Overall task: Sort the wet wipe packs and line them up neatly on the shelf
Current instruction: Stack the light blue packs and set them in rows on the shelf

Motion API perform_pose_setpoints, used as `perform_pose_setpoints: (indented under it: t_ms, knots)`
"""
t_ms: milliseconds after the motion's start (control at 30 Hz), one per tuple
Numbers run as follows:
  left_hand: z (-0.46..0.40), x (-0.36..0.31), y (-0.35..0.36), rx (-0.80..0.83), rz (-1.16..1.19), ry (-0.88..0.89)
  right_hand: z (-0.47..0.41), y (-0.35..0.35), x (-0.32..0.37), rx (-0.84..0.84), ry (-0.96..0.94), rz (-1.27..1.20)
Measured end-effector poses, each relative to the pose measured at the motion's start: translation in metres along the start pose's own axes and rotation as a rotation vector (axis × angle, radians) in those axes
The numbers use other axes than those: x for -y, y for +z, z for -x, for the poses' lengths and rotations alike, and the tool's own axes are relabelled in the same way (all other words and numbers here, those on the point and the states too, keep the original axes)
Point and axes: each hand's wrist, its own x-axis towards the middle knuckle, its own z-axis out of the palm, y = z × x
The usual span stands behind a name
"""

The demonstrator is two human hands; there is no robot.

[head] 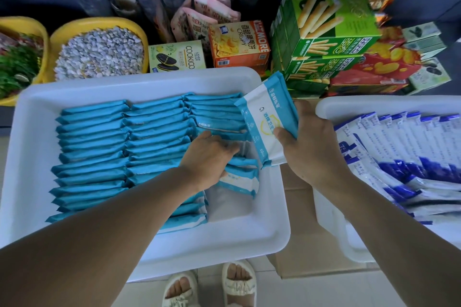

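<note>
At frame centre, the left hand (208,157) lies open, fingers straight, on the teal wet wipe packs (152,137) standing in rows in the white tray (149,252). The right hand (311,142) grips a teal-and-white pack (268,119) marked "10" above the tray's right edge. Boxes at the top read "COOKICO" (178,56) and "MORE" (239,43)

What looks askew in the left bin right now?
In the white bin, the right-hand column breaks up: several teal wet wipe packs near the left hand lie tilted and flat, unlike the neat edge-up rows.
</note>
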Motion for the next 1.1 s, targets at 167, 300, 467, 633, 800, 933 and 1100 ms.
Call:
perform_pose_setpoints:
  t_ms: [167, 300, 467, 633, 800, 933, 1100]
  knots:
    - [0.003, -0.001, -0.038, 0.017, 0.09, -0.121, 0.001, -0.022, -0.002, -0.069, 0.013, -0.032]
    - [0.021, 0.009, -0.088, 0.07, 0.329, -0.275, 0.01, -0.058, 0.011, -0.116, -0.015, -0.081]
    - [0.06, 0.022, -0.175, 0.067, 0.557, -0.329, 0.032, -0.125, 0.059, -0.157, -0.066, -0.164]
    - [0.12, 0.035, -0.282, -0.07, 0.583, -0.369, 0.059, -0.214, 0.129, -0.181, -0.167, -0.167]
    - [0.182, 0.054, -0.4, -0.215, 0.557, -0.356, 0.094, -0.308, 0.205, -0.226, -0.286, -0.172]
    - [0.23, 0.071, -0.493, -0.333, 0.485, -0.355, 0.119, -0.376, 0.261, -0.309, -0.364, -0.158]
    - [0.276, 0.089, -0.601, -0.44, 0.34, -0.361, 0.137, -0.451, 0.318, -0.422, -0.468, -0.152]
